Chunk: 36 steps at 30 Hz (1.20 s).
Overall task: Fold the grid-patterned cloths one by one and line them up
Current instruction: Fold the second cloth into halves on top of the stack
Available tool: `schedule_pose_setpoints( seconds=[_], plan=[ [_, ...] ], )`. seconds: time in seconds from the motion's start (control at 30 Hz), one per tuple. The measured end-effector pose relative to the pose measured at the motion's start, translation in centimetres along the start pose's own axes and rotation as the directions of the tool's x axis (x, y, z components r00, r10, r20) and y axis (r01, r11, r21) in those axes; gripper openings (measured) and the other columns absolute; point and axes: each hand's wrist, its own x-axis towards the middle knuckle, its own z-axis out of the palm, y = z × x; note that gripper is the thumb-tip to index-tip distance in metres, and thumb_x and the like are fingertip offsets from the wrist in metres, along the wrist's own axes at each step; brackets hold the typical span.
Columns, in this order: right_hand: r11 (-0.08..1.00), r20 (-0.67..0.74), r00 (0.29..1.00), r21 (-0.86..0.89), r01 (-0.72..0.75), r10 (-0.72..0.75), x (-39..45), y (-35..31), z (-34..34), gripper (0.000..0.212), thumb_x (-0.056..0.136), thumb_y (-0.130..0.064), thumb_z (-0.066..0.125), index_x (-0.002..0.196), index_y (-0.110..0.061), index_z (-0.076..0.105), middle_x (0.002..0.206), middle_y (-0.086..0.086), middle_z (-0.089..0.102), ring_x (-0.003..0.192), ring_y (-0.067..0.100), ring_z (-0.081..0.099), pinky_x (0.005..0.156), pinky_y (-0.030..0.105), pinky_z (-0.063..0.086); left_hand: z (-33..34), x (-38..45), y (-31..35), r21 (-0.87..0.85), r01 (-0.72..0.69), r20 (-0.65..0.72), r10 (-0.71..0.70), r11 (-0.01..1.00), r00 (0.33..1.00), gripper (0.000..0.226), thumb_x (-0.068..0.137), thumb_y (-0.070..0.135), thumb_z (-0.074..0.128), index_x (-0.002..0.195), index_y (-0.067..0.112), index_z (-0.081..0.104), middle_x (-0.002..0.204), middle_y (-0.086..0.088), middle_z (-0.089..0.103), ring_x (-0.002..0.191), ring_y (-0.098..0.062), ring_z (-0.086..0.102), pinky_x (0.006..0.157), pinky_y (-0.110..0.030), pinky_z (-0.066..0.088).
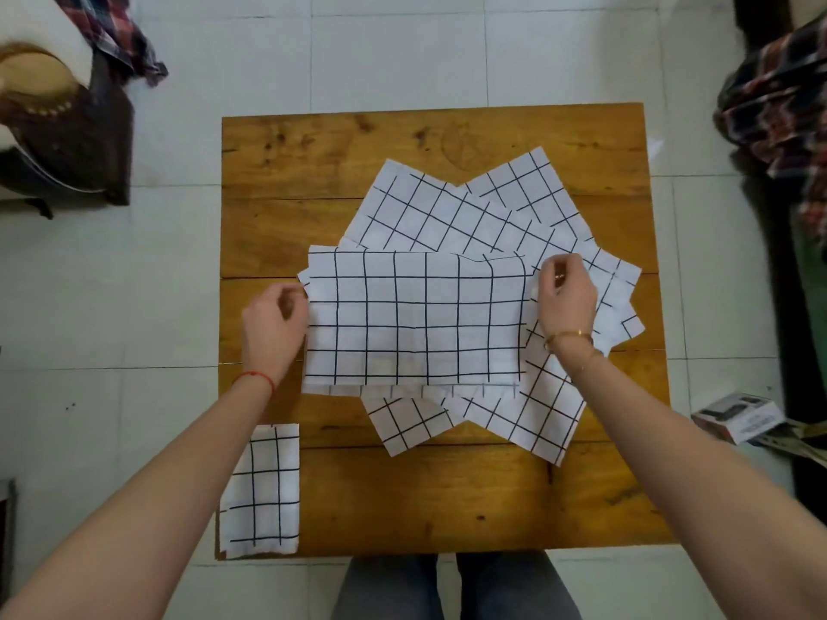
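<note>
A white cloth with a black grid lies folded in half on top of a fanned pile of like cloths in the middle of the wooden table. My left hand pinches its left edge. My right hand pinches its right edge near the upper corner. One folded grid cloth lies alone at the table's near left corner.
The table stands on pale floor tiles. A chair with plaid fabric is at the far left, more plaid clothing at the right, and a small box on the floor by the right edge. My legs show below the near edge.
</note>
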Motion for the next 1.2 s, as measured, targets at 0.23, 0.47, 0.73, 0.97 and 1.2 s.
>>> schedule_pose_setpoints(
  seconds=[0.23,0.47,0.73,0.97,1.2],
  plan=[
    [0.961,0.155,0.959,-0.184,-0.207,0.236,5.6,-1.9,2.2,0.041,0.095,-0.038,0.05,0.064,-0.013,0.044,0.062,0.002,0.047,0.06,0.016,0.042,0.058,0.027,0.031,1.5,5.7,3.2,-0.147,0.299,0.076,-0.291,0.943,0.954,0.025,0.096,0.029,0.054,0.109,0.009,0.061,0.096,-0.001,0.06,0.09,-0.016,0.054,0.083,-0.029,0.047],
    [0.902,0.174,0.885,-0.087,-0.423,0.432,5.5,-1.5,3.8,0.032,0.087,-0.029,0.06,0.061,-0.015,0.047,0.062,0.001,0.044,0.064,0.018,0.044,0.058,0.022,0.036,2.9,7.7,3.8,-0.107,0.424,0.109,-0.413,0.9,0.904,0.029,0.095,0.037,0.054,0.071,0.023,0.047,0.081,-0.001,0.055,0.086,-0.02,0.053,0.087,-0.034,0.046],
    [0.896,0.112,0.912,0.169,-0.41,0.396,4.4,-0.4,3.8,0.021,0.085,-0.02,0.06,0.065,-0.017,0.054,0.063,-0.005,0.048,0.062,0.01,0.045,0.062,0.02,0.041,3.7,7.9,3.1,-0.219,0.456,0.133,-0.437,0.863,0.89,0.013,0.087,0.025,0.07,0.087,0.012,0.066,0.103,-0.004,0.065,0.096,-0.017,0.057,0.087,-0.026,0.044],
    [0.925,-0.072,0.947,0.248,-0.288,0.314,4.7,-0.1,2.8,0.008,0.089,-0.021,0.058,0.085,-0.014,0.061,0.063,-0.009,0.048,0.059,0.003,0.043,0.049,0.0,0.036,4.8,6.6,2.9,-0.188,0.304,0.102,-0.289,0.934,0.952,0.016,0.085,0.023,0.071,0.091,0.009,0.066,0.075,0.005,0.057,0.071,-0.009,0.052,0.082,-0.03,0.05],
    [0.993,-0.151,0.982,-0.012,-0.113,0.11,4.4,0.9,2.5,0.035,0.085,-0.029,0.064,0.109,-0.009,0.049,0.099,0.008,0.053,0.096,0.024,0.053,0.086,0.038,0.047,5.2,4.3,3.6,0.063,-0.055,-0.019,0.056,0.997,0.998,0.036,0.084,0.022,0.071,0.115,0.014,0.055,0.107,-0.004,0.056,0.104,-0.024,0.05,0.09,-0.037,0.047]
  ],
)
